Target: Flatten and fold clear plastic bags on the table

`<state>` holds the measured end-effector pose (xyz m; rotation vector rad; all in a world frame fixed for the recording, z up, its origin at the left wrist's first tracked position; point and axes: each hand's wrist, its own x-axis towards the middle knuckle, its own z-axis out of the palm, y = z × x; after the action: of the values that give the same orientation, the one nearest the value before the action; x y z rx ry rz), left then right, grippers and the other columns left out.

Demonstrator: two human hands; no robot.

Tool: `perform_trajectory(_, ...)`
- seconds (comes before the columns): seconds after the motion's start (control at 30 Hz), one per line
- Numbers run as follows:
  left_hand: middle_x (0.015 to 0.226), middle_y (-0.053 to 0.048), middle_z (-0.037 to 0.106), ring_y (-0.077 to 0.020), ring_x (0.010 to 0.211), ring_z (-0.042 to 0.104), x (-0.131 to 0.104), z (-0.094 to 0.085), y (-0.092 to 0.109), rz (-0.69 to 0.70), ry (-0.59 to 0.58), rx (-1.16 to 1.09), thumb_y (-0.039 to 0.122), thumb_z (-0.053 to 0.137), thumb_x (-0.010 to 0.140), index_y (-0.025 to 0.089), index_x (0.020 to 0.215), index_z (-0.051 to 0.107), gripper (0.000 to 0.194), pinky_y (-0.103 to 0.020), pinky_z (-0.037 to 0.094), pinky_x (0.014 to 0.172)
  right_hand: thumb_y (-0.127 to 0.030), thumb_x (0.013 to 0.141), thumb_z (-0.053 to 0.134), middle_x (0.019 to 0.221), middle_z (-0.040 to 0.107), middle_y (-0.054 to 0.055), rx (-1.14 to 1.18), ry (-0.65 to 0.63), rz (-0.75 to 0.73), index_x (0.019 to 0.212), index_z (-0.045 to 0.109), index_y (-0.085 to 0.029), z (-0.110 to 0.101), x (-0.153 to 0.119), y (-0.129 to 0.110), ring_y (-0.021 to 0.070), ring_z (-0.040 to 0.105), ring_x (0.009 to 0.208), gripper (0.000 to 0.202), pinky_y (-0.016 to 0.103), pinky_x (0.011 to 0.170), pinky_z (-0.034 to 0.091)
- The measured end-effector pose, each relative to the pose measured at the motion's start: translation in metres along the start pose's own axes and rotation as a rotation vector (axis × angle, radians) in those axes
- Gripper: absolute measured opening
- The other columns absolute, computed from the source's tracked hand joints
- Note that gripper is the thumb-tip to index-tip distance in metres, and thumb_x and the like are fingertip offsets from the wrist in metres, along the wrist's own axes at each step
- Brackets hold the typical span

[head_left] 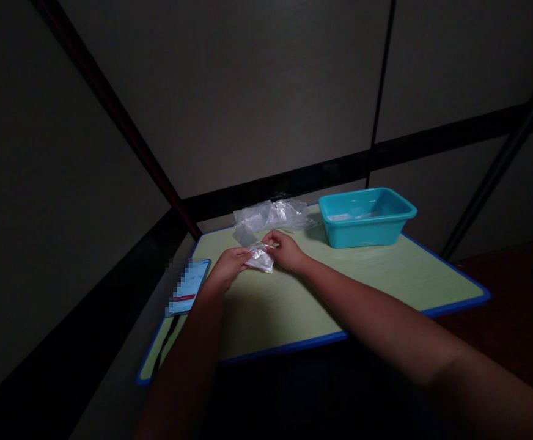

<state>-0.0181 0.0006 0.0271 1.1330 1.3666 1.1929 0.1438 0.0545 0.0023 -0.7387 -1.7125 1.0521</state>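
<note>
A small clear plastic bag [261,259] is held between my two hands above the middle of the table. On its left side, my left hand [233,265] grips the edge with the fingers closed. My right hand [285,249] pinches the bag's upper right part between thumb and fingers. What the bag contains, if anything, I cannot make out. Just beyond my hands lies a loose heap of clear plastic bags [278,215] near the table's back edge.
A turquoise plastic basin [362,233] stands at the back right, with some pale, flat items inside. On the left edge lies a phone or tablet [192,284] with a lit screen, a black strap [168,339] below it. The table [385,275] has blue edging; panelled walls rise behind and left.
</note>
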Motion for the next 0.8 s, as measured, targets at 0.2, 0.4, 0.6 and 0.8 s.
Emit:
perform_trajectory(0.2,0.07,-0.005,0.068,-0.0132,0.063,0.063,-0.003,0.0006,0.0027,-0.065,0.004,-0.044,0.019,0.077,0.058,0.01,0.074,0.067,0.022,-0.024,0.05,0.063,-0.011,0.069,0.055,0.071,0.052,-0.004,-0.06,-0.012,-0.061,0.083,0.055,-0.017,-0.0015,-0.0013,0.0002,0.0112,0.049,0.066,0.015,0.022,0.06,0.038)
perform_trajectory(0.4,0.071,-0.007,0.068,-0.0144,0.063,0.063,-0.002,0.001,0.0015,-0.046,0.038,-0.069,0.016,0.075,0.06,0.009,0.075,0.066,0.018,-0.026,0.052,0.062,-0.021,0.067,0.063,0.071,0.05,-0.005,0.067,0.009,0.064,0.091,0.052,-0.018,0.0,-0.001,-0.0004,0.0101,0.048,0.061,0.026,0.022,0.055,0.038)
perform_trajectory(0.6,0.078,-0.006,0.069,-0.0138,0.067,0.064,0.0011,0.0012,0.0015,0.088,0.142,-0.137,0.021,0.076,0.06,0.011,0.082,0.064,0.027,-0.027,0.053,0.067,-0.027,0.065,0.061,0.061,0.05,-0.005,0.199,-0.015,0.125,0.074,0.048,-0.018,0.0023,0.0029,0.0056,0.0098,0.046,0.056,0.018,0.022,0.054,0.035)
perform_trajectory(0.8,0.08,-0.007,0.07,-0.016,0.069,0.065,0.0004,0.0076,-0.0022,0.133,0.089,-0.066,0.041,0.074,0.064,0.011,0.086,0.066,0.038,-0.026,0.052,0.063,-0.033,0.068,0.056,0.052,0.044,-0.006,0.097,-0.036,0.061,0.062,0.045,-0.019,0.0003,0.0024,0.0077,0.009,0.038,0.051,0.019,0.022,0.049,0.027)
